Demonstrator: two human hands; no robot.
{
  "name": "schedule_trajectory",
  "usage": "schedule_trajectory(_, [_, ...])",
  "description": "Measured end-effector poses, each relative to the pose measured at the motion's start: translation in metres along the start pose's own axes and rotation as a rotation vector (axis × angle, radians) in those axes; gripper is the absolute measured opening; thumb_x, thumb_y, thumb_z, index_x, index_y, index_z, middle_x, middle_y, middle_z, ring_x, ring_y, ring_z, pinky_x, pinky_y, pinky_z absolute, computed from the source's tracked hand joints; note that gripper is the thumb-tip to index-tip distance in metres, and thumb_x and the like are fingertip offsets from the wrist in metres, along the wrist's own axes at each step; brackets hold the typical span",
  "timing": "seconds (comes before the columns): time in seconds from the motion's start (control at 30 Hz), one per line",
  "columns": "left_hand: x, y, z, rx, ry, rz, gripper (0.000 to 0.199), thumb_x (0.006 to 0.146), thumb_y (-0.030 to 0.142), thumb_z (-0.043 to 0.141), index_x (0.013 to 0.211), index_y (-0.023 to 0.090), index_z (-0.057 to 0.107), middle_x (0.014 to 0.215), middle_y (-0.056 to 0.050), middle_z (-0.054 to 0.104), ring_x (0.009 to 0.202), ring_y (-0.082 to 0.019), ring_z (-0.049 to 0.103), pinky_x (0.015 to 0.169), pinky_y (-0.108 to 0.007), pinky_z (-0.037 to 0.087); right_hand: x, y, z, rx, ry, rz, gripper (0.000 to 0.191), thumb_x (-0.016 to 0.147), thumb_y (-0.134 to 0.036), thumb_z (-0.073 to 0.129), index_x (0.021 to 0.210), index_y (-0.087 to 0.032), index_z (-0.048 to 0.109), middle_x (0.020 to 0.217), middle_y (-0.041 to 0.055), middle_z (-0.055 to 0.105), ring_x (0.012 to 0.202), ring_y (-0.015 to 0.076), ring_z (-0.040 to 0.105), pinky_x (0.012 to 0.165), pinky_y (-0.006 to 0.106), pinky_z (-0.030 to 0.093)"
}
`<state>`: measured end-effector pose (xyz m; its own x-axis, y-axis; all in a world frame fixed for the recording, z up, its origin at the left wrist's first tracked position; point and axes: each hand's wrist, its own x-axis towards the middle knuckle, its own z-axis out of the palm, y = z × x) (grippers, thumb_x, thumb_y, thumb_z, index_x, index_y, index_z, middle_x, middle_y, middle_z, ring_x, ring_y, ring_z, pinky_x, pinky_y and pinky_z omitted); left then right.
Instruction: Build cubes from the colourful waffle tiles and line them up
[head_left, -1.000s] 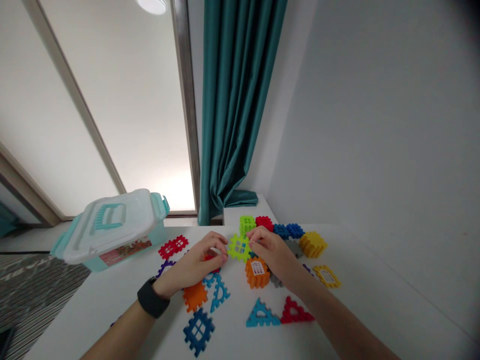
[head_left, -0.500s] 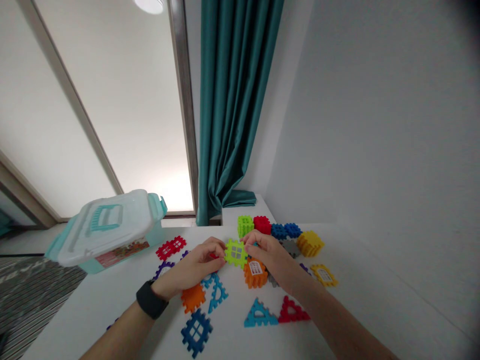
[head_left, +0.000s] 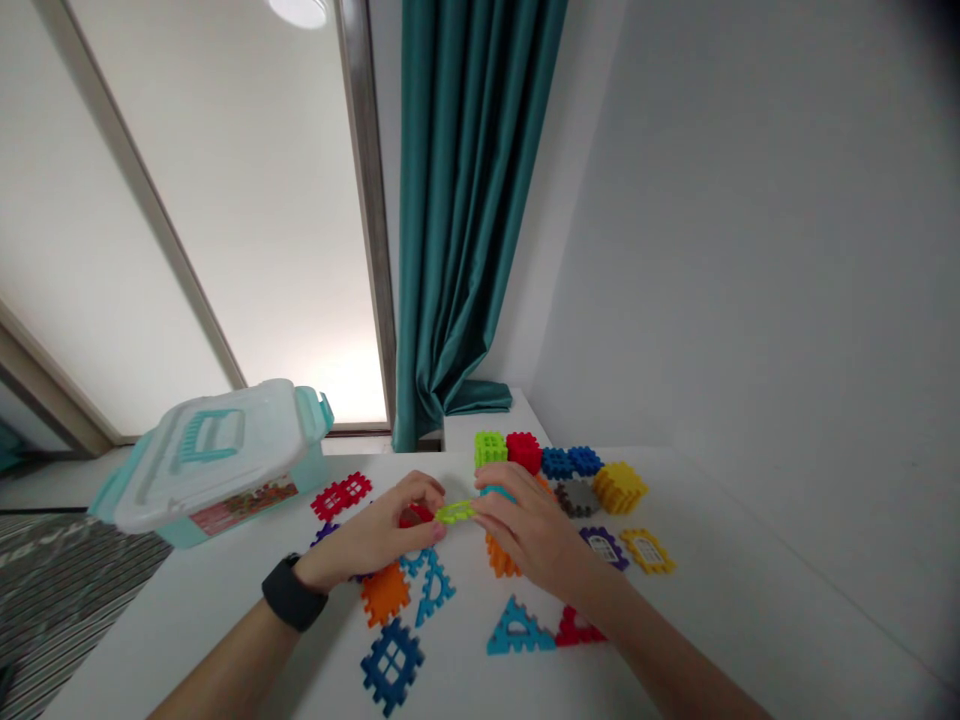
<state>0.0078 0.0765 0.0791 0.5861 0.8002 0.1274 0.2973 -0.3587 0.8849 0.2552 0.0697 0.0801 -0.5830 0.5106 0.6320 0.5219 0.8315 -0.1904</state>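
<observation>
A lime-green window tile point(head_left: 454, 512), a toothed plastic building piece, is seen nearly edge-on between my hands. My left hand point(head_left: 394, 525), with a black watch on its wrist, pinches its left side. The fingers of my right hand point(head_left: 529, 520) close on its right edge. Under and beside the right hand lie an orange stack point(head_left: 501, 556) and a light-blue piece, partly covered. Behind the left fingers a red piece point(head_left: 415, 514) shows. Below the left hand are an orange tile point(head_left: 386, 594), a light-blue triangle point(head_left: 435, 588) and a dark-blue window tile point(head_left: 392, 665).
A lidded plastic box point(head_left: 225, 450) stands at the left. Along the back sit a lime-green stack point(head_left: 490, 449), red, blue and yellow stacks point(head_left: 619, 487). Purple point(head_left: 604, 547) and yellow window tiles point(head_left: 648, 550) lie right; a blue triangle point(head_left: 519, 630) and a red triangle lie in front.
The lime-green tile has tipped from facing me to nearly flat and moved slightly left. My right hand has shifted left, uncovering the purple window tile and more of the grey piece.
</observation>
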Motion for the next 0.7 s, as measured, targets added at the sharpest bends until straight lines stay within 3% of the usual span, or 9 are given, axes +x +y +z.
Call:
schedule_trajectory(0.17, [-0.001, -0.002, 0.002, 0.172, 0.156, 0.086, 0.027, 0.089, 0.035, 0.068, 0.110, 0.024, 0.056, 0.128, -0.008, 0.051, 0.114, -0.023, 0.056, 0.096, -0.039, 0.051, -0.001, 0.007, 0.001, -0.006, -0.070, 0.025, 0.013, 0.096, -0.017, 0.055, 0.105, -0.024, 0.062, 0.116, 0.0105, 0.063, 0.113, 0.0265, 0.060, 0.100, 0.047, 0.052])
schedule_trajectory(0.27, [-0.001, -0.002, 0.006, 0.365, 0.276, 0.162, 0.034, 0.084, 0.031, 0.074, 0.113, 0.025, 0.056, 0.134, -0.009, 0.048, 0.122, -0.027, 0.053, 0.103, -0.045, 0.048, -0.002, 0.010, 0.003, 0.028, -0.068, 0.082, 0.038, 0.090, -0.021, 0.064, 0.127, -0.025, 0.056, 0.128, 0.0121, 0.062, 0.122, 0.0292, 0.058, 0.104, 0.051, 0.051])
schedule_trajectory(0.37, [-0.002, -0.004, 0.010, 0.519, 0.317, 0.239, 0.038, 0.084, 0.032, 0.075, 0.117, 0.025, 0.057, 0.136, -0.011, 0.048, 0.122, -0.029, 0.053, 0.105, -0.048, 0.047, -0.004, 0.010, 0.006, 0.035, -0.070, 0.096, 0.057, 0.088, -0.025, 0.069, 0.141, -0.026, 0.047, 0.137, 0.0129, 0.059, 0.127, 0.0301, 0.057, 0.107, 0.050, 0.049])
schedule_trajectory(0.7, [-0.003, -0.008, 0.012, 0.651, 0.374, 0.320, 0.037, 0.088, 0.034, 0.072, 0.119, 0.023, 0.055, 0.133, -0.013, 0.052, 0.118, -0.029, 0.055, 0.099, -0.045, 0.050, -0.006, 0.007, 0.012, -0.005, 0.039, 0.075, 0.049, 0.091, -0.030, 0.068, 0.137, -0.024, 0.050, 0.127, 0.0140, 0.063, 0.118, 0.0304, 0.061, 0.102, 0.050, 0.051])
